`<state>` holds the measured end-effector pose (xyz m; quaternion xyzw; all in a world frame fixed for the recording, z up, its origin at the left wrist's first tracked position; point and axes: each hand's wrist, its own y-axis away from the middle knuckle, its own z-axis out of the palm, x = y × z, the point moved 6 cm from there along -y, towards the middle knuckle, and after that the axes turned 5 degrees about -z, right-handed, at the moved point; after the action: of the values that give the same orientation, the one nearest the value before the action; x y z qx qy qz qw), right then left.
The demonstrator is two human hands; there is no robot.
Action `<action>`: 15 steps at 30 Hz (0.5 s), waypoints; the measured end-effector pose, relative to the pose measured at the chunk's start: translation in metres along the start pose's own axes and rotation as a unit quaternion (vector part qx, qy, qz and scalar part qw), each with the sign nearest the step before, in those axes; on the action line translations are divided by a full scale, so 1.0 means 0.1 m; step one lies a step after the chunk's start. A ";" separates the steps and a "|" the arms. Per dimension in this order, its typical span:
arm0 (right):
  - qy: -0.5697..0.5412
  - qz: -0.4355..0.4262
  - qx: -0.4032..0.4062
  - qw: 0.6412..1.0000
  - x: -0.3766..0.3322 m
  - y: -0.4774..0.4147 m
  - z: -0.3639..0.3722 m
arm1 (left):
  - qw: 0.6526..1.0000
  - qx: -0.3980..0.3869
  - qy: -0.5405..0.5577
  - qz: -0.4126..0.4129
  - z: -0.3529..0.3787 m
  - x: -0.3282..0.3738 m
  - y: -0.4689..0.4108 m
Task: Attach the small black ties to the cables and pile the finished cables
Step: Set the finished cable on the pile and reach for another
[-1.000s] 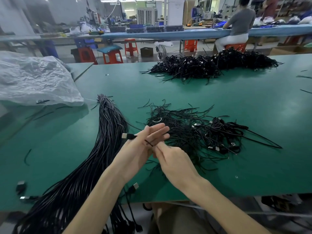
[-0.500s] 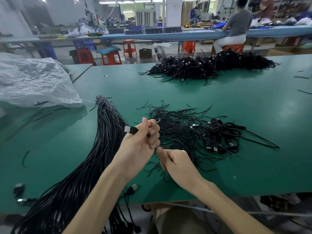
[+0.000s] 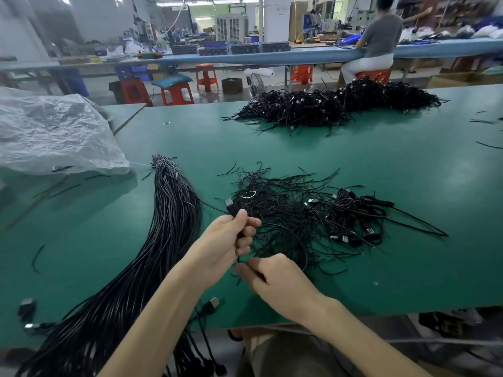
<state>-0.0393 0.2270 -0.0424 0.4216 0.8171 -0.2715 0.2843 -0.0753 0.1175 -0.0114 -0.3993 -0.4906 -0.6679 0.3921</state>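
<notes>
Left hand (image 3: pixel 228 240) grips our USB cable (image 3: pixel 231 208), right hand (image 3: pixel 275 281) pinches its tie (image 3: pixel 238 260); finished pile (image 3: pixel 326 104) beyond them, thick bundle (image 3: pixel 171 213) leftward waiting.

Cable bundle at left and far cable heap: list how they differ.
The cable bundle lies in straight, parallel strands gathered at its far end; the far heap is a tangled mound of cables. The bundle runs to the near edge of the table and hangs over it; the heap sits wholly on top, by the back edge. Both are black cables on the green surface.
</notes>
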 end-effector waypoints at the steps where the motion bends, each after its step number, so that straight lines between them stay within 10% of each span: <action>1: -0.020 0.005 0.002 1.000 0.02 0.00 -0.01 | 1.000 -0.025 0.005 0.011 0.02 0.02 0.02; 7: -0.121 -0.024 0.050 0.991 0.08 -0.02 -0.28 | 0.969 -0.231 -0.013 0.089 0.11 0.22 0.34; 11: -0.111 0.003 0.120 0.987 0.21 -0.09 -0.59 | 0.882 -0.382 -0.266 0.075 0.24 0.11 0.58; 15: -0.155 0.016 0.195 0.968 0.13 -0.18 -0.75 | 0.842 -0.253 -0.470 0.081 0.33 -0.10 0.35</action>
<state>-0.0787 0.2764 0.0040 0.4352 0.6873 -0.4830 0.3239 -0.0350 0.1431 -0.0025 -0.7887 -0.3962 -0.4671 0.0528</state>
